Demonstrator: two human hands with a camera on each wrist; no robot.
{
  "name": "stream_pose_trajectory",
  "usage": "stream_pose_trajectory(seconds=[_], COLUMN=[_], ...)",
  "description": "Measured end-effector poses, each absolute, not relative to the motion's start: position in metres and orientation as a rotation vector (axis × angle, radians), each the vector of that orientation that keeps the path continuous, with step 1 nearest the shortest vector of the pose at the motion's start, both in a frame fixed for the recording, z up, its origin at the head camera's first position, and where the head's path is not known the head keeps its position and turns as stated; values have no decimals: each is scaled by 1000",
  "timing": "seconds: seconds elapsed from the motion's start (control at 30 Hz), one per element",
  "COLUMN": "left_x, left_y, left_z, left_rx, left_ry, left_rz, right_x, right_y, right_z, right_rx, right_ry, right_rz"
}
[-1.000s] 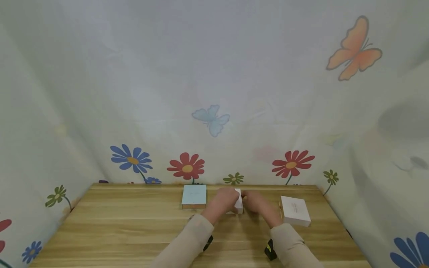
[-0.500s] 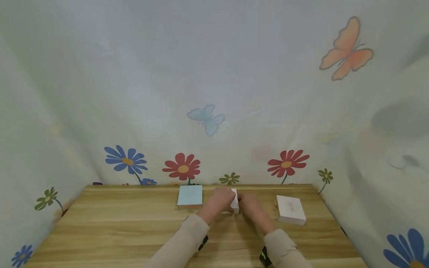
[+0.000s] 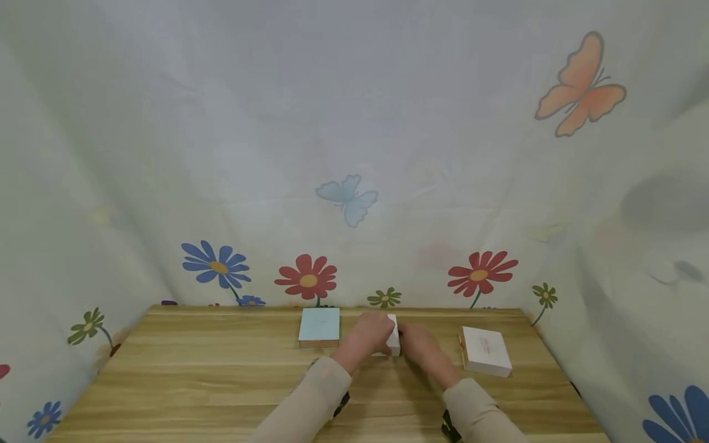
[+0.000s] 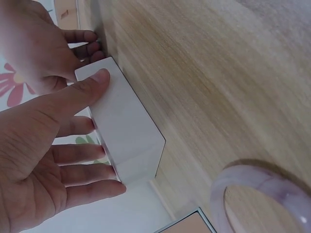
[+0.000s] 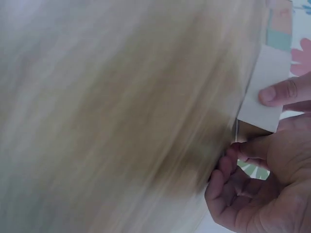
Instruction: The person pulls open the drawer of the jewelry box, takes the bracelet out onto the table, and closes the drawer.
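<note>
A small white box [image 3: 395, 344] stands near the table's far edge, between both hands. My left hand [image 3: 365, 337] grips it: in the left wrist view the thumb lies on the near white face of the box [image 4: 129, 126], the other fingertips along its opposite edge. My right hand [image 3: 423, 349] is at the box's right end. In the right wrist view the fingers of that hand [image 5: 257, 189] are curled, and thumb and forefinger pinch at the brown end of the box [image 5: 257, 131]; the exact part between them is hidden.
A light blue box [image 3: 320, 326] with a brown front side lies left of the hands. Another white box [image 3: 486, 351] lies to the right. Behind the wooden table [image 3: 221, 381] hangs a flowered curtain [image 3: 249, 154]. A pale bangle [image 4: 262, 182] shows in the left wrist view.
The head view has shifted slightly sideways and back. Both hands stay at the white box, and no clear movement of the box shows.
</note>
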State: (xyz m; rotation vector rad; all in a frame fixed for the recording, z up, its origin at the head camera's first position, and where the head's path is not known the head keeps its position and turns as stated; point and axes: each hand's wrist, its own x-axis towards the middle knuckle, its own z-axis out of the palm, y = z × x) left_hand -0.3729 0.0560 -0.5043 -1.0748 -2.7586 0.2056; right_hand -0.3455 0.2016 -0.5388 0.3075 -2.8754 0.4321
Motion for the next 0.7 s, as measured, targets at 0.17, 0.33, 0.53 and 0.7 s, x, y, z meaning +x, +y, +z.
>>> stream_pose_trajectory(seconds=[0.17, 0.33, 0.53, 0.7], left_x=[-374, -376, -377, -377], left_y=[57, 57, 58, 58], left_z=[-504, -505, -502, -504], left_rx=[-1078, -1096, -1093, -1096], left_ry=[-2779, -2812, -2799, -2795], left_rz=[212, 232, 219, 241], right_x=[-344, -343, -344, -341], right_y=[206, 214, 224, 230], right_z=[-538, -538, -533, -531], right_rx=[175, 144, 135, 115], right_ry=[-2940, -2968, -2998, -3032], right_rz=[382, 274, 262, 258])
